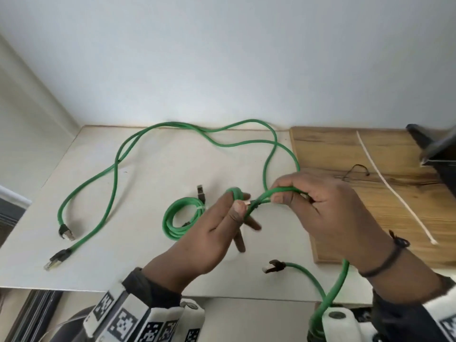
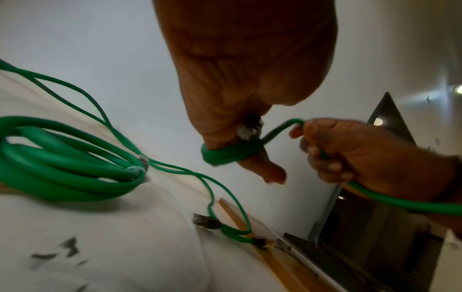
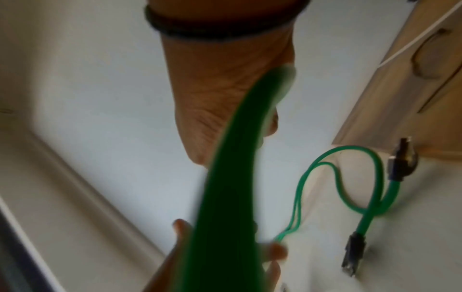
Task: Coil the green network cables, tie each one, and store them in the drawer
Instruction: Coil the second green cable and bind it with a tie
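Note:
My left hand point(image 1: 240, 203) pinches the plug end of a green cable point(image 1: 261, 197) between thumb and forefinger, with a turn of it wound round the forefinger point(image 2: 225, 156). My right hand point(image 1: 283, 193) grips the same cable point(image 2: 282, 128) just to the right, fingers curled round it. From there it hangs past my right wrist point(image 3: 230, 177). A coiled green cable point(image 1: 182, 218), bound with a white tie, lies on the white table point(image 1: 148, 267) left of my hands. A long loose green cable point(image 1: 116, 169) sprawls across the back and left.
Two plugs point(image 1: 65, 232) of the loose cable lie at the table's left front, and another plug point(image 1: 274, 266) near the front edge. On the wooden board point(image 1: 345, 218) at right lie a white zip tie point(image 1: 394, 188) and a thin black tie point(image 1: 355, 171). A dark object point(image 1: 436, 149) sits far right.

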`<state>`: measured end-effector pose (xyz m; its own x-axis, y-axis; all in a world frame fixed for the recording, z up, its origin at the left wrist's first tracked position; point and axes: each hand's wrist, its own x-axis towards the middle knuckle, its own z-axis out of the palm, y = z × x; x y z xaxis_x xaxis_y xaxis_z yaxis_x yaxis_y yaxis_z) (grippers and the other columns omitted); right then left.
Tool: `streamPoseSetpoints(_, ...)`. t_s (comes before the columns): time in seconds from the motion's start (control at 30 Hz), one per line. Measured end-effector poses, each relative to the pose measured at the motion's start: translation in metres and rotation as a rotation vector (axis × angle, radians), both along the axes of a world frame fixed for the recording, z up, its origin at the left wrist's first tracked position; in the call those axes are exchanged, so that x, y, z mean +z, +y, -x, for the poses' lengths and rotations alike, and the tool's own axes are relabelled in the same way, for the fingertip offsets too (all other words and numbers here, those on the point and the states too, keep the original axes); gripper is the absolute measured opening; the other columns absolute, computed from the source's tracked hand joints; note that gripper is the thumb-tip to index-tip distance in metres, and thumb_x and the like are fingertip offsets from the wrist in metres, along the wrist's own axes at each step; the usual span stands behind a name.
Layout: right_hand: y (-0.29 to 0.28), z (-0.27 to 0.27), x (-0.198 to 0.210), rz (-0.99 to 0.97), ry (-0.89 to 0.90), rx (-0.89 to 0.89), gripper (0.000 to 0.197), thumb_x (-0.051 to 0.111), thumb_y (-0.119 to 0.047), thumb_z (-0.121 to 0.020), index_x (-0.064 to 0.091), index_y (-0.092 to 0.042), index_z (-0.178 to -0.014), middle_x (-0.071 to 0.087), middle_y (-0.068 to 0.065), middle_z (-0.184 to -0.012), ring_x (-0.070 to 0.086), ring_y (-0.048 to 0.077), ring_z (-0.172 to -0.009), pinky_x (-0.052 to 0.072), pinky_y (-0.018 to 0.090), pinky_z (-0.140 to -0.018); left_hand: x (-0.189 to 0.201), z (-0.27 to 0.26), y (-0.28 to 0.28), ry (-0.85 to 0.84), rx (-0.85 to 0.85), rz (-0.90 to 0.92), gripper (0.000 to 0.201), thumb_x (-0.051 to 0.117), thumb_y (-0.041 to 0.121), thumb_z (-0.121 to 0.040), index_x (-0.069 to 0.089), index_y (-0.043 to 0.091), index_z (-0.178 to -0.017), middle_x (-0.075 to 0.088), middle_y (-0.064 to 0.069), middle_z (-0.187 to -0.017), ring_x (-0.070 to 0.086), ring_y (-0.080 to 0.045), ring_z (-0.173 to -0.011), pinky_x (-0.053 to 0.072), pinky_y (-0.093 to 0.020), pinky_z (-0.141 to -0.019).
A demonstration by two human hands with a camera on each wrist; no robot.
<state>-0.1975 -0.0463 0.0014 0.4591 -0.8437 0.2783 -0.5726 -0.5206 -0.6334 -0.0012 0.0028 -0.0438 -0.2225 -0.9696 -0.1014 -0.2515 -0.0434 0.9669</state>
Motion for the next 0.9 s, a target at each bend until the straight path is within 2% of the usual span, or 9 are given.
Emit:
streamPoseSetpoints(0.1,-0.005,0.004,-0.006,-0.011,0.009,-0.070,0.027,0.049,-0.056,-0.084,0.067,-0.038,-0.093,0.067,-0.010,-0.081,0.063,0.013,-0.073,0.052,0.040,-0.062,0.007,0.008,0.000,0.075,-0.118,-0.188,0.043,0.041,0.047,-0.091,0.056,0.010,-0.107,0.065,-0.005,-0.061,0.057,-0.024,-0.053,0.049,-0.038,-0.069)
streamPoseSetpoints(0.17,-0.006,0.004,-0.009,0.008,0.111,-0.101,0.038,0.043,-0.064,-0.083,0.069,-0.039,-0.092,0.067,-0.009,-0.079,0.062,0.014,-0.070,0.051,0.038,-0.057,0.009,0.009,-0.002,0.159,-0.154,-0.261,0.039,0.042,0.039,-0.091,0.059,0.007,-0.104,0.059,-0.004,-0.051,0.050,-0.025,-0.044,0.050,-0.043,-0.086)
streamPoseSetpoints(0.23,-0.007,0.005,-0.012,0.027,0.216,-0.140,0.047,0.036,-0.070,-0.081,0.069,-0.038,-0.094,0.067,-0.009,-0.080,0.062,0.014,-0.071,0.051,0.036,-0.055,0.014,0.004,-0.003,0.236,-0.145,-0.305,0.035,0.043,0.033,-0.091,0.062,0.004,-0.096,0.054,-0.006,-0.046,0.043,-0.021,-0.036,0.048,-0.035,-0.097)
streamPoseSetpoints(0.43,-0.009,0.012,0.016,-0.215,0.455,-0.217,0.021,0.049,-0.049,-0.089,0.064,-0.034,-0.087,0.062,-0.005,-0.067,0.054,0.011,-0.058,0.042,0.027,-0.053,0.038,-0.020,-0.005,0.408,-0.015,-0.287,0.029,0.043,0.027,-0.090,0.061,0.008,-0.077,0.038,-0.007,-0.037,0.030,-0.018,-0.032,0.052,-0.035,-0.092)
streamPoseSetpoints(0.53,-0.006,0.024,0.048,-0.442,0.242,-0.214,0.009,0.063,-0.038,-0.084,0.069,-0.032,-0.079,0.069,-0.007,-0.064,0.061,0.002,-0.052,0.048,0.023,-0.055,0.056,-0.026,-0.001,0.397,0.062,-0.208,0.028,0.042,0.028,-0.089,0.058,0.013,-0.070,0.033,-0.003,-0.036,0.028,-0.017,-0.030,0.053,-0.038,-0.092)
streamPoseSetpoints(0.63,-0.001,0.039,0.072,-0.631,-0.010,-0.170,0.004,0.072,-0.017,-0.079,0.073,-0.015,-0.082,0.065,0.005,-0.055,0.060,0.015,-0.051,0.051,0.021,-0.054,0.069,-0.037,0.000,0.335,0.266,-0.062,0.026,0.045,0.026,-0.087,0.054,0.008,-0.070,0.029,-0.001,-0.037,0.026,-0.017,-0.030,0.054,-0.042,-0.089)
streamPoseSetpoints(0.77,0.008,0.063,0.087,-0.698,-0.354,-0.123,0.042,0.086,-0.033,-0.055,0.075,-0.010,-0.088,0.057,0.014,-0.064,0.057,0.017,-0.056,0.052,0.036,-0.070,0.080,-0.061,0.004,0.274,0.633,0.117,0.034,0.042,0.010,-0.095,0.048,0.008,-0.062,0.028,0.000,-0.041,0.025,-0.017,-0.031,0.055,-0.047,-0.087)
streamPoseSetpoints(0.83,0.016,0.060,0.087,-0.642,-0.396,-0.141,0.031,0.082,-0.030,-0.063,0.075,-0.012,-0.086,0.057,0.021,-0.070,0.056,0.019,-0.060,0.050,0.037,-0.075,0.081,-0.066,0.007,0.325,0.738,0.114,0.037,0.040,0.008,-0.093,0.045,0.013,-0.057,0.027,0.002,-0.041,0.023,-0.015,-0.032,0.055,-0.046,-0.086)
streamPoseSetpoints(0.9,0.020,0.051,0.078,-0.602,-0.470,-0.225,0.024,0.072,-0.025,-0.073,0.074,-0.010,-0.092,0.057,0.014,-0.062,0.052,0.017,-0.056,0.048,0.031,-0.067,0.083,-0.065,0.010,0.496,0.762,0.034,0.034,0.041,0.013,-0.093,0.043,0.015,-0.060,0.024,0.004,-0.040,0.020,-0.013,-0.031,0.055,-0.042,-0.081)
